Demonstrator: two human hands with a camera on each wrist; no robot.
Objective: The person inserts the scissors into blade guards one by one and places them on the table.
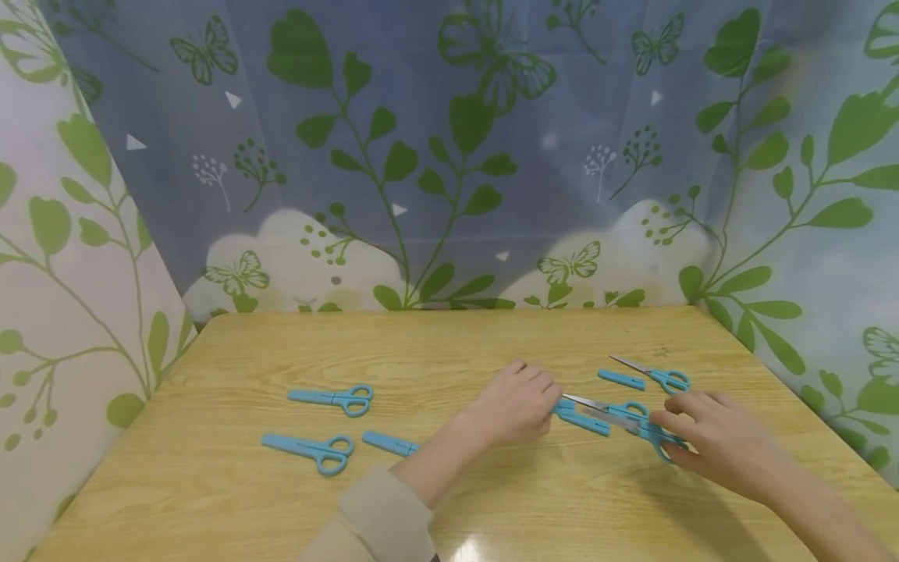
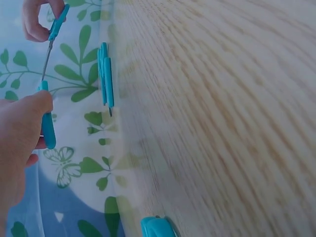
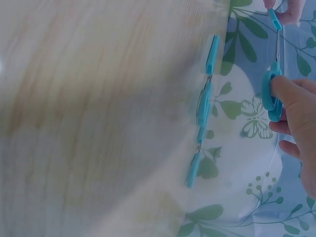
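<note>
My right hand (image 1: 726,445) holds a pair of blue-handled scissors (image 3: 269,91) by the finger loops, its metal blades pointing left. Between the thumb and fingers of my left hand (image 1: 516,402) is a blue blade cover (image 2: 48,123). In the left wrist view the blade tip meets the cover's end; I cannot tell how far inside it is. Beneath the held pair, on the table, lie other bare scissors (image 1: 630,408) and a loose blue cover (image 1: 584,422). Farther back are more uncovered scissors (image 1: 670,380) beside their own cover (image 1: 621,379).
Two pairs of scissors with covered blades, a rear pair (image 1: 354,400) and a front pair (image 1: 330,454), lie on the left of the wooden table (image 1: 232,359). Another blue cover (image 1: 389,443) is partly hidden by my left forearm. Patterned cloth (image 1: 421,257) hangs around the table's back and sides.
</note>
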